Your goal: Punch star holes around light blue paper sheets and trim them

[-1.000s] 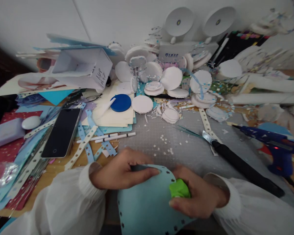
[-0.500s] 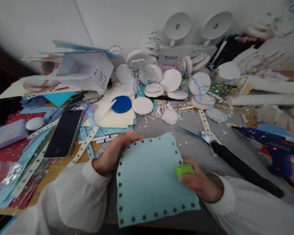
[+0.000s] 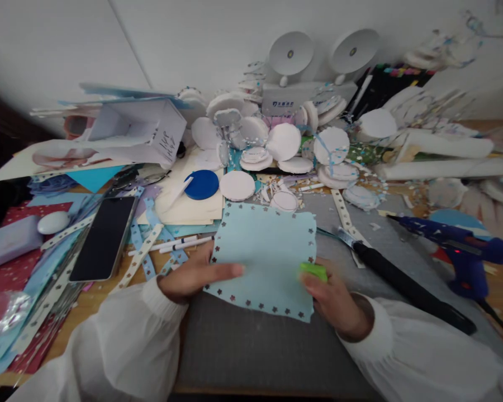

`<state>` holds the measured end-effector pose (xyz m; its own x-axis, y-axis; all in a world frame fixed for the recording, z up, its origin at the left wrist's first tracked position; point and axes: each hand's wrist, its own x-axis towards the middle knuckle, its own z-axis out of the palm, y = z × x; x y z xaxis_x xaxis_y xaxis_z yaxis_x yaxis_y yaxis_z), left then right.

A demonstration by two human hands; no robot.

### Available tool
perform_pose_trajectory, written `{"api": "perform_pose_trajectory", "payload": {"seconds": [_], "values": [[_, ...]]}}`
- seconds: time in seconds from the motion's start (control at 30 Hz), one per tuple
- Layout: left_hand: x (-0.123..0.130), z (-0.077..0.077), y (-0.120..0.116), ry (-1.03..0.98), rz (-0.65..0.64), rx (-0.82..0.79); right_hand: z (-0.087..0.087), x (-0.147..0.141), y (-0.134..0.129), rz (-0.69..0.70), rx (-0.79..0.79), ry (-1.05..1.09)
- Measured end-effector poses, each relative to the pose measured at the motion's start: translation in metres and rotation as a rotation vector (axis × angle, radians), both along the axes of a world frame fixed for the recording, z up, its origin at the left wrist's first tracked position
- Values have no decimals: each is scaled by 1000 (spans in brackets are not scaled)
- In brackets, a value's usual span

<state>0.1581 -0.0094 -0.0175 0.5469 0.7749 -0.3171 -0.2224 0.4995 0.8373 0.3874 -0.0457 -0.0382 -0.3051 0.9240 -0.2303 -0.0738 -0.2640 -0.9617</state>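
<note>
A sheet of light blue paper (image 3: 264,251), with star-shaped holes along its edges, is held up over the grey mat (image 3: 235,357). My left hand (image 3: 197,273) grips its left edge, thumb lying on top and the other fingers hidden beneath. At the right edge my right hand (image 3: 335,293) is closed around a small green craft punch (image 3: 313,272), which sits on the paper's border. Stars run along the top, left and bottom edges, and down the upper part of the right edge.
Long tweezers with a black handle (image 3: 411,285) and a blue glue gun (image 3: 456,240) lie on the right. A phone (image 3: 104,237), punched paper strips (image 3: 140,257) and white pens (image 3: 184,243) are on the left. Several white discs (image 3: 284,141) crowd the back.
The paper has moved up, away from me, and tilted. My left hand has slid from its upper left corner down to the left edge. My right hand still holds the punch at the right edge.
</note>
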Motion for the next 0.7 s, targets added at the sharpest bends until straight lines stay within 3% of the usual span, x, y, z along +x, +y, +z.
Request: {"api": "perform_pose_trajectory", "payload": {"seconds": [0.1,0.17,0.3,0.5,0.7], "values": [[-1,5,-3,117,-76,-45,-1,-3,0,-42,62,-26],[-1,8,-4,161,-90,-53,2,-4,0,3,113,-45],[-1,8,-2,205,-4,-20,11,-4,0,41,234,-132],[-6,-3,-2,306,71,174,11,-2,0,80,364,-200],[-5,-5,-3,305,1,324,7,-3,0,155,446,-121]]}}
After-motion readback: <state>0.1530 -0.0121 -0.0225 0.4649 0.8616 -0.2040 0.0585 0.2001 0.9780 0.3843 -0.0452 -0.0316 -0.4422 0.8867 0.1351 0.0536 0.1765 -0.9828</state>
